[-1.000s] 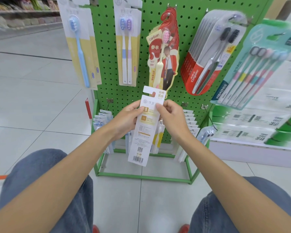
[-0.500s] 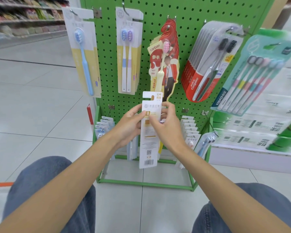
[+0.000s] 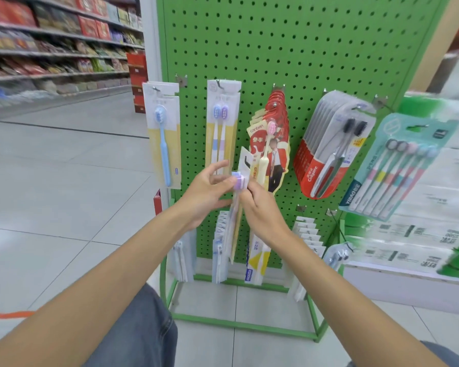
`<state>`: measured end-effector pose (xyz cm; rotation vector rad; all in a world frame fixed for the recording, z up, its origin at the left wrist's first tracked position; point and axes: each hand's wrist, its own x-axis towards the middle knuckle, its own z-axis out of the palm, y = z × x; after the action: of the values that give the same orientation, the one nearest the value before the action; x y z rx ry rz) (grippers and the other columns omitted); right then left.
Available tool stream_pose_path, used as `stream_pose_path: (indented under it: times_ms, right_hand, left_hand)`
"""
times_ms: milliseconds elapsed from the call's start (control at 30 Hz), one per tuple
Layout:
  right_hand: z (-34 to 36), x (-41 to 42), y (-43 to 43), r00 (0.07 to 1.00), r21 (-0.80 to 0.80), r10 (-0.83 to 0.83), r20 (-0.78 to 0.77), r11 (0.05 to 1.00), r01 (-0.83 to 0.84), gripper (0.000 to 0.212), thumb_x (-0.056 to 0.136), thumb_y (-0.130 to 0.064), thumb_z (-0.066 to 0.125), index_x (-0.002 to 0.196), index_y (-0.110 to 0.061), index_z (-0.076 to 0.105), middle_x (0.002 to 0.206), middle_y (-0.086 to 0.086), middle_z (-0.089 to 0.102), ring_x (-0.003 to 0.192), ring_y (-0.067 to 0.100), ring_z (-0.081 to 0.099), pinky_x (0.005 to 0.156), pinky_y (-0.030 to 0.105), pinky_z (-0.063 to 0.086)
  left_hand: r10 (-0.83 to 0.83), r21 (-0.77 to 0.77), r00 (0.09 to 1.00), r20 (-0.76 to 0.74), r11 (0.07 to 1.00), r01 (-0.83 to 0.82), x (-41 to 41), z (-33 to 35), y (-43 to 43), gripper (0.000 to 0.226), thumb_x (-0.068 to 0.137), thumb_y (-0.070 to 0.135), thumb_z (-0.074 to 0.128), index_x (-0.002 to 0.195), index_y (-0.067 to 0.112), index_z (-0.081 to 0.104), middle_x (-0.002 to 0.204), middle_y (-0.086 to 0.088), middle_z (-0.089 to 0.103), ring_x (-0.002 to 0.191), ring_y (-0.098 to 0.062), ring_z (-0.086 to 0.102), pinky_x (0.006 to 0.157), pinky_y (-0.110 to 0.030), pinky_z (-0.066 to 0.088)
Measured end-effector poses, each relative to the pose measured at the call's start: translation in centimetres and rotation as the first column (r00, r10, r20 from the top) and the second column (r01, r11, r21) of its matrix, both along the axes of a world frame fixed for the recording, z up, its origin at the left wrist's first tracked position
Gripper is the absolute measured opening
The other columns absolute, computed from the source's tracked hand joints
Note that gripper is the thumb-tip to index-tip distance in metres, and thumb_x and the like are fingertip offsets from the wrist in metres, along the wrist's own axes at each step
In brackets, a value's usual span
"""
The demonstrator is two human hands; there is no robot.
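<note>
I hold a toothbrush pack (image 3: 238, 182) edge-on in front of the green pegboard rack (image 3: 289, 62), its purple brush head facing me and its white hang tab pointing up. My right hand (image 3: 261, 211) grips the pack from the right, fingers curled round its edge. Against the pack's left side lies my left hand (image 3: 206, 194), its fingers spread and fairly straight, the thumb tip on the purple brush head. The lower part of the pack hangs down between my wrists.
Hooks on the rack carry a blue toothbrush pack (image 3: 162, 133), a twin pack (image 3: 221, 123), a red Canban pack (image 3: 272, 144), Colgate packs (image 3: 326, 154) and a multi-brush pack (image 3: 398, 165). More packs hang low. Store shelves (image 3: 51, 49) stand far left across tiled floor.
The pack has turned from showing its printed back to edge-on with the brush head facing me. Both hands have risen with it, and the camera has tilted up.
</note>
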<state>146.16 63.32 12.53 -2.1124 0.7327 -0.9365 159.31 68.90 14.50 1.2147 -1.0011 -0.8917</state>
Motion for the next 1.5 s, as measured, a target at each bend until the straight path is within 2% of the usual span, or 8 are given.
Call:
stream_pose_path:
  times_ms: [67, 433, 533, 667, 1000, 1233, 1367, 1500]
  right_hand:
    - [1.8, 0.5, 0.0, 0.997, 0.017, -0.007, 0.078, 1.000, 0.005, 0.030, 0.104, -0.020, 0.034, 0.103, -0.021, 0.064, 0.092, 0.000, 0.066, 0.083, 0.002, 0.060, 0.077, 0.032, 0.051]
    - [10.6, 5.3, -2.1, 0.995, 0.078, 0.017, 0.098, 0.997, -0.024, 0.030, 0.102, -0.019, 0.045, 0.090, 0.002, 0.064, 0.074, 0.021, 0.057, 0.061, 0.016, 0.042, 0.059, 0.029, 0.035]
    - [11.7, 6.4, -2.8, 0.998, 0.046, 0.002, 0.064, 0.999, -0.005, 0.030, 0.100, -0.019, 0.049, 0.073, -0.009, 0.056, 0.061, 0.003, 0.045, 0.058, 0.017, 0.040, 0.062, 0.032, 0.038]
    - [12.7, 6.7, -3.6, 0.998, -0.046, -0.067, 0.017, 0.997, 0.067, 0.023, 0.096, -0.015, 0.053, 0.117, -0.017, 0.064, 0.092, -0.004, 0.063, 0.076, 0.008, 0.058, 0.068, 0.019, 0.051]
    - [17.0, 5.5, -5.7, 0.985, -0.271, -0.139, 0.105, 0.949, 0.163, 0.024, 0.096, -0.008, 0.049, 0.114, -0.016, 0.062, 0.090, -0.008, 0.061, 0.073, 0.006, 0.057, 0.073, 0.028, 0.052]
    - [17.9, 6.1, -7.8, 0.983, -0.440, -0.159, -0.094, 0.892, 0.103, 0.039, 0.096, -0.007, 0.048, 0.134, -0.016, 0.054, 0.118, -0.001, 0.057, 0.087, 0.008, 0.055, 0.084, 0.029, 0.050]
    - [17.6, 6.4, -8.9, 0.957, -0.532, -0.205, -0.206, 0.844, 0.066, 0.043, 0.098, -0.010, 0.047, 0.141, -0.015, 0.050, 0.133, 0.003, 0.051, 0.122, 0.016, 0.048, 0.103, 0.031, 0.040]
    - [17.7, 6.7, -9.9, 0.951, -0.575, -0.205, -0.232, 0.817, 0.036, 0.035, 0.099, -0.015, 0.051, 0.134, -0.016, 0.057, 0.127, 0.001, 0.054, 0.117, 0.015, 0.049, 0.099, 0.028, 0.040]
  left_hand:
    - [0.032, 0.008, 0.998, 0.049, 0.999, -0.032, 0.5, 1.6, 0.1, 0.054, 0.093, 0.024, 0.065, 0.142, 0.027, 0.044, 0.125, -0.003, 0.060, 0.112, -0.018, 0.064, 0.093, -0.042, 0.056]
    - [0.330, -0.074, 0.918, 0.218, 0.944, -0.322, 4.6, 10.1, -0.4, 0.028, 0.095, 0.031, 0.063, 0.121, 0.022, 0.058, 0.098, 0.000, 0.073, 0.094, -0.021, 0.071, 0.090, -0.051, 0.055]
    - [0.371, -0.111, 0.891, 0.262, 0.929, -0.354, 5.6, 10.9, -0.3, 0.023, 0.094, 0.025, 0.065, 0.116, 0.021, 0.061, 0.092, 0.004, 0.074, 0.087, -0.021, 0.072, 0.081, -0.047, 0.059]
    - [0.508, -0.183, 0.786, 0.352, 0.861, -0.474, 6.7, 11.1, -0.6, 0.014, 0.094, 0.023, 0.064, 0.108, 0.025, 0.062, 0.091, 0.009, 0.070, 0.086, -0.015, 0.069, 0.074, -0.034, 0.054]
    - [0.539, -0.151, 0.702, 0.466, 0.830, -0.537, 5.5, 12.1, -4.0, 0.016, 0.097, 0.026, 0.060, 0.111, 0.019, 0.056, 0.100, 0.001, 0.067, 0.088, -0.018, 0.062, 0.076, -0.034, 0.048]
    - [0.396, -0.098, 0.784, 0.478, 0.911, -0.400, 5.1, 11.8, -5.8, 0.025, 0.098, 0.027, 0.059, 0.121, 0.020, 0.055, 0.103, 0.007, 0.065, 0.089, -0.010, 0.060, 0.065, -0.026, 0.042]
    - [0.322, -0.050, 0.777, 0.540, 0.935, -0.352, 5.6, 11.8, -5.7, 0.024, 0.098, 0.020, 0.057, 0.122, 0.020, 0.057, 0.096, 0.009, 0.064, 0.078, -0.013, 0.061, 0.061, -0.027, 0.046]
    - [0.229, 0.007, 0.651, 0.724, 0.941, -0.338, 6.6, 13.3, -5.1, 0.034, 0.091, -0.004, 0.042, 0.112, 0.015, 0.062, 0.103, -0.003, 0.064, 0.066, -0.017, 0.054, 0.051, -0.027, 0.042]
